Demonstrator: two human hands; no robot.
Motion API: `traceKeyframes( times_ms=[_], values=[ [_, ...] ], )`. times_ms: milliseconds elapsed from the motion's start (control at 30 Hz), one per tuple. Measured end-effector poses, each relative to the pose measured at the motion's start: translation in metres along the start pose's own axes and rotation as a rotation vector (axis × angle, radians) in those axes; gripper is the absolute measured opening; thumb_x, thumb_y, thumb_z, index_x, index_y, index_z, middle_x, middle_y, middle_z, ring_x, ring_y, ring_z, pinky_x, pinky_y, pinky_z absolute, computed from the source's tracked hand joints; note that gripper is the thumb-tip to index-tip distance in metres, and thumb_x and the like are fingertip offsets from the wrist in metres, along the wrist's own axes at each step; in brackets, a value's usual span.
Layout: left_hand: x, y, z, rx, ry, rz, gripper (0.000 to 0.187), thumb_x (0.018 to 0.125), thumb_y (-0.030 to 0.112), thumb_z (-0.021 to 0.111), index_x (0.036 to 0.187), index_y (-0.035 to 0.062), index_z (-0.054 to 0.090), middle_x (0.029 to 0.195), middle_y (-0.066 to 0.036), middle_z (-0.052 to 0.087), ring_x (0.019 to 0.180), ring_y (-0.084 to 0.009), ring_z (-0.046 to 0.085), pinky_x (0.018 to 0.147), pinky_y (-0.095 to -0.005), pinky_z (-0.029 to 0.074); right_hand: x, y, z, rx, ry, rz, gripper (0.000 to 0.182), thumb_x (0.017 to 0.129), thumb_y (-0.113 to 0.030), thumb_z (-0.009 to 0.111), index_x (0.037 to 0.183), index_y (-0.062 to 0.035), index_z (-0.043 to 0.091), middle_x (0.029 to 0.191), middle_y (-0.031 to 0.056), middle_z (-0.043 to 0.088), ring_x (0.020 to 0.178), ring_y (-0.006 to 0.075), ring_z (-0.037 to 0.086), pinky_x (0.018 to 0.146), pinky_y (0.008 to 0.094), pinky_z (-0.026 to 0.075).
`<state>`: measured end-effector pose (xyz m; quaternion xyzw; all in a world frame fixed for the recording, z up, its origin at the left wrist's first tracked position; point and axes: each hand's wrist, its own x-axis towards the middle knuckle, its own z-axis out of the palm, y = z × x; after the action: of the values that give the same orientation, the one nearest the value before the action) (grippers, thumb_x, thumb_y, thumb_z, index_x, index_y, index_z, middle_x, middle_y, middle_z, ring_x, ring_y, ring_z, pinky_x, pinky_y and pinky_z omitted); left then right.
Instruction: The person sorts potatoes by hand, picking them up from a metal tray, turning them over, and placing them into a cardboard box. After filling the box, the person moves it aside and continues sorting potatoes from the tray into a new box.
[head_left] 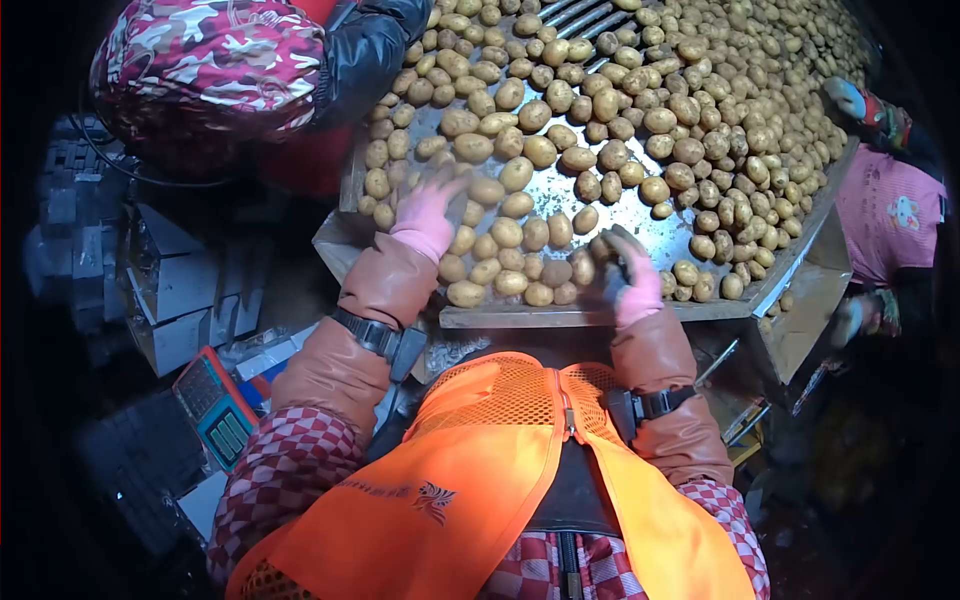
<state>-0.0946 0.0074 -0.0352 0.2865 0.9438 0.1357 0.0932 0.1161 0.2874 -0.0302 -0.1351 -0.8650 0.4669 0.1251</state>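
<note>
Many potatoes (540, 151) lie spread over a metal-topped sorting table (640, 215). My left hand (432, 208), in a pink glove with a dark palm, reaches over the potatoes at the table's left side. Its fingers are spread and somewhat blurred, with no potato visibly gripped. Near the front edge, my right hand (628, 268) wears a similar glove. Its fingers are bent but apart, beside a potato (582, 266) at the end of the front cluster. Motion blurs the thumb, and the palm is partly hidden.
A person in a camouflage-patterned head covering (210, 70) leans in at left. Another person's gloved hand (846, 98) is at the right edge. Cardboard boxes (180, 290) and a scale with a keypad (215, 405) stand at lower left. A metal bar grate (585, 18) shows at the far end.
</note>
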Motion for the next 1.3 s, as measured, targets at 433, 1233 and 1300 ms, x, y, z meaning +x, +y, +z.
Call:
traceKeyframes(
  times_ms=[433,1233,1300],
  values=[
    [0.105,0.030,0.019,0.281,-0.119,-0.342,0.036,0.102,0.024,0.040,0.123,0.0104,0.066,0.120,-0.018,0.068,0.113,-0.0325,0.066,0.093,-0.0462,0.054,-0.049,0.011,-0.062,1.265,0.226,0.782,0.047,0.089,-0.015,0.066,0.133,-0.0079,0.054,0.114,0.0089,0.064,0.100,0.0182,0.060,0.068,0.0223,0.050],
    [0.043,0.155,-0.008,-0.564,0.034,0.070,0.036,0.092,0.039,0.065,0.117,0.0136,0.069,0.103,-0.019,0.071,0.097,-0.0339,0.070,0.082,-0.0411,0.054,-0.033,-0.013,-0.075,1.103,0.026,0.725,0.048,0.099,-0.023,0.058,0.142,-0.0093,0.044,0.114,0.0072,0.062,0.085,0.0202,0.063,0.062,0.0310,0.052],
    [0.082,0.088,0.020,-0.441,0.254,0.096,0.036,0.090,0.037,0.067,0.116,0.0132,0.070,0.096,-0.017,0.072,0.089,-0.0319,0.071,0.080,-0.0388,0.055,-0.050,0.031,-0.122,1.561,0.181,0.764,0.043,0.100,-0.028,0.057,0.138,-0.0083,0.048,0.107,0.0104,0.064,0.080,0.0225,0.063,0.058,0.0332,0.054]
  ],
)
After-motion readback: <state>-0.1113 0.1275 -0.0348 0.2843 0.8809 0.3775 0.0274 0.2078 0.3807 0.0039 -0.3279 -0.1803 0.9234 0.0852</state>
